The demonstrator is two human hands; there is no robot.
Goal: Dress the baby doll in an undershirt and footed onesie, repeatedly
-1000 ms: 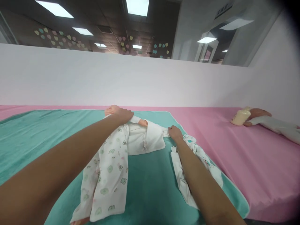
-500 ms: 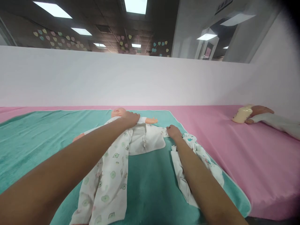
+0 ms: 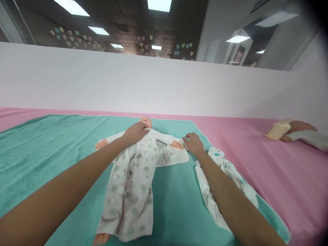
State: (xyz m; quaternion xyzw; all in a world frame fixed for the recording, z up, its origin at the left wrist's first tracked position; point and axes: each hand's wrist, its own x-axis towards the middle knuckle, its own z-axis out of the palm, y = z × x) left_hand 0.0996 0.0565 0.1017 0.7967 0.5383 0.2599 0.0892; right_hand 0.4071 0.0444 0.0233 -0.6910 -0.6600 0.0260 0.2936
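A baby doll (image 3: 133,171) lies on its back on a teal mat (image 3: 51,150), dressed in a white printed sleepsuit. My left hand (image 3: 135,132) rests flat on the doll's chest just below its head (image 3: 145,122), fingers together. My right hand (image 3: 192,143) sits at the doll's outstretched arm, fingers curled on the edge of the white open flap (image 3: 174,155) of the garment. A second printed white garment (image 3: 228,177) lies crumpled under my right forearm.
The mat covers a pink bed surface (image 3: 282,177) backed by a white partition wall (image 3: 153,82). At the far right another person's hand (image 3: 297,128) holds a cream bottle (image 3: 278,130), with a white sleeve behind it.
The doll has been rolled from its side onto its back, now lying straight with both arms out. My left hand moved with it onto the chest; the right stayed at the flap.
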